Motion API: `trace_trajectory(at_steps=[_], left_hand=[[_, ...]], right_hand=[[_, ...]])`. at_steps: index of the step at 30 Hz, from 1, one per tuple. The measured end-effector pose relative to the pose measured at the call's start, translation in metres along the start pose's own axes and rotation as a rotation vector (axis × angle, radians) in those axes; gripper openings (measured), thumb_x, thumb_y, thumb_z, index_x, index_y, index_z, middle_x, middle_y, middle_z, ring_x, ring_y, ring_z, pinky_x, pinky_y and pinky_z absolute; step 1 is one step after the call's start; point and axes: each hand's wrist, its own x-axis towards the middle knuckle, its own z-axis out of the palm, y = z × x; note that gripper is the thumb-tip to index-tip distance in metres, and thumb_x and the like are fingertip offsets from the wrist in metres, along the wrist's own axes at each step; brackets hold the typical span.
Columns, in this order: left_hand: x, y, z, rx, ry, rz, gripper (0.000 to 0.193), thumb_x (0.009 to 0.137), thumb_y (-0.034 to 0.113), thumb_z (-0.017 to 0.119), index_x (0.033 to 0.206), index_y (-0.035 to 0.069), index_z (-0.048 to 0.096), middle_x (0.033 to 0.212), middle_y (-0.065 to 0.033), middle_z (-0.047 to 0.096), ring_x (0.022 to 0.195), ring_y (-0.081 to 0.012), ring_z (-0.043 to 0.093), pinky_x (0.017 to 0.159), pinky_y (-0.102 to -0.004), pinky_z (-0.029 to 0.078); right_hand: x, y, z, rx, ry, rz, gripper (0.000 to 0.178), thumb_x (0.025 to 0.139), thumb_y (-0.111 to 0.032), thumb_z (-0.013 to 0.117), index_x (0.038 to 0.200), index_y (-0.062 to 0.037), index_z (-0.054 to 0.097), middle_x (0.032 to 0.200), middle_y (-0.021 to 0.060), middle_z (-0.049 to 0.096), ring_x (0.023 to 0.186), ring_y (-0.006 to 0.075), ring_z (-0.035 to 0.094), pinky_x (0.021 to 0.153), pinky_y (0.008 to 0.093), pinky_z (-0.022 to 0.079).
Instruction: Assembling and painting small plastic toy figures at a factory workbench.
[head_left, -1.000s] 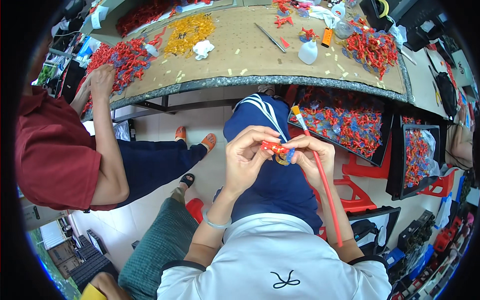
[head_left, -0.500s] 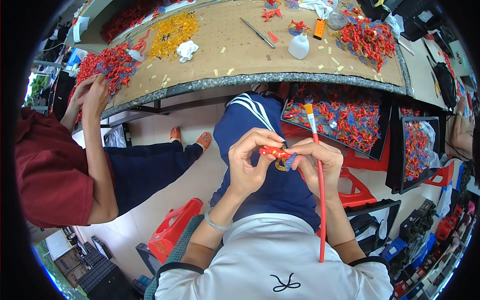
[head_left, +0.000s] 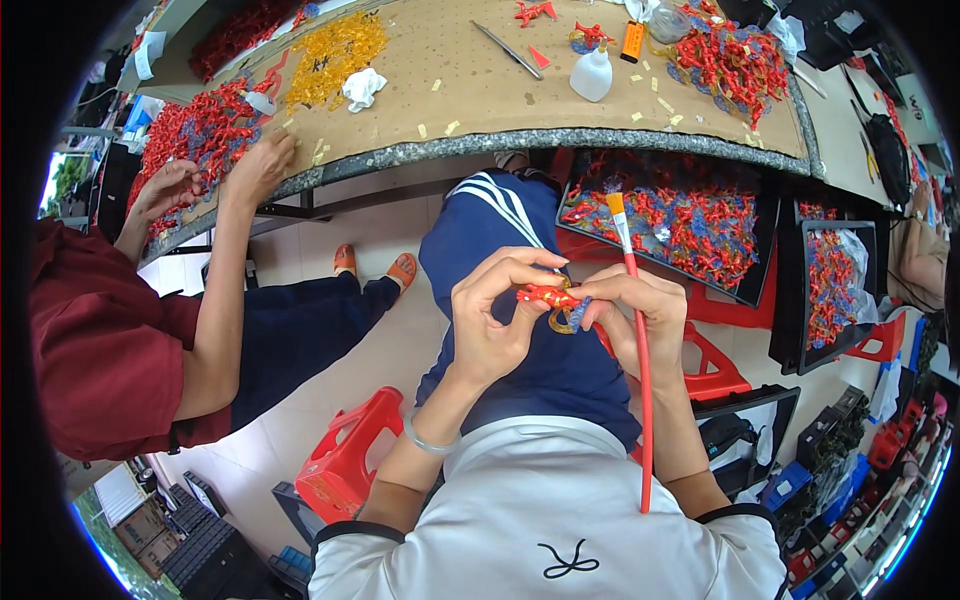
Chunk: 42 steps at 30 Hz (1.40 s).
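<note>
Over my lap, both hands grip one small toy figure (head_left: 545,296), red with a yellow ring and a blue part. My left hand (head_left: 495,310) pinches its red end between thumb and fingers. The thumb and fingertips of my right hand (head_left: 645,310) close on the blue end. A long red-handled paintbrush (head_left: 642,400) is also tucked in my right hand, bristles pointing up toward the table. Fingers hide part of the figure.
On the table (head_left: 430,75) lie red-and-blue figure piles (head_left: 730,70), yellow pieces (head_left: 338,55), a white bottle (head_left: 591,75), tweezers (head_left: 507,50) and an orange box (head_left: 632,41). A bin of figures (head_left: 680,225) sits below the edge. A co-worker (head_left: 110,340) works at left; a red stool (head_left: 350,455) stands behind.
My hands keep their hold on the figure, barely shifting. The co-worker's one hand has moved right along the table edge, away from the other. The view has tilted slightly.
</note>
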Motion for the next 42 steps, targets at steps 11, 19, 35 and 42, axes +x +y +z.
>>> trace_trajectory(at_steps=[11,19,35,42], left_hand=[[0.009,0.013,-0.008,0.197,0.010,0.061,0.012,0.084,0.008,0.065,0.089,-0.002,0.066,0.101,-0.0160,0.065,0.089,-0.0207,0.065,0.076,-0.0295,0.053],[0.004,0.005,-0.015,-0.213,-0.056,-0.221,0.018,0.089,0.012,0.063,0.099,-0.003,0.063,0.104,-0.0127,0.062,0.089,-0.0159,0.063,0.080,-0.0270,0.051],[-0.002,0.004,-0.027,-0.349,-0.034,-0.351,0.027,0.091,0.006,0.059,0.115,-0.005,0.053,0.113,-0.0163,0.060,0.099,-0.0167,0.061,0.085,-0.0275,0.050],[0.007,0.000,-0.006,-0.211,-0.069,-0.343,0.024,0.090,0.002,0.054,0.113,-0.005,0.055,0.115,-0.0148,0.060,0.104,-0.0187,0.059,0.091,-0.0298,0.046]], right_hand=[[0.006,0.004,0.004,0.051,-0.010,-0.035,0.016,0.072,0.004,0.070,0.088,0.0010,0.069,0.076,0.0110,0.067,0.067,0.0150,0.065,0.061,0.0228,0.050],[-0.002,0.026,0.019,0.560,-0.011,0.231,0.022,0.082,-0.012,0.070,0.095,0.0048,0.064,0.084,0.0113,0.066,0.073,0.0142,0.063,0.065,0.0246,0.051],[-0.007,0.030,0.038,0.472,0.040,0.174,0.016,0.082,0.001,0.067,0.097,0.0056,0.066,0.088,0.0117,0.066,0.076,0.0138,0.064,0.069,0.0249,0.053],[-0.011,0.032,0.019,0.446,0.110,0.243,0.014,0.077,0.006,0.067,0.091,0.0048,0.068,0.085,0.0111,0.067,0.077,0.0139,0.065,0.069,0.0248,0.052]])
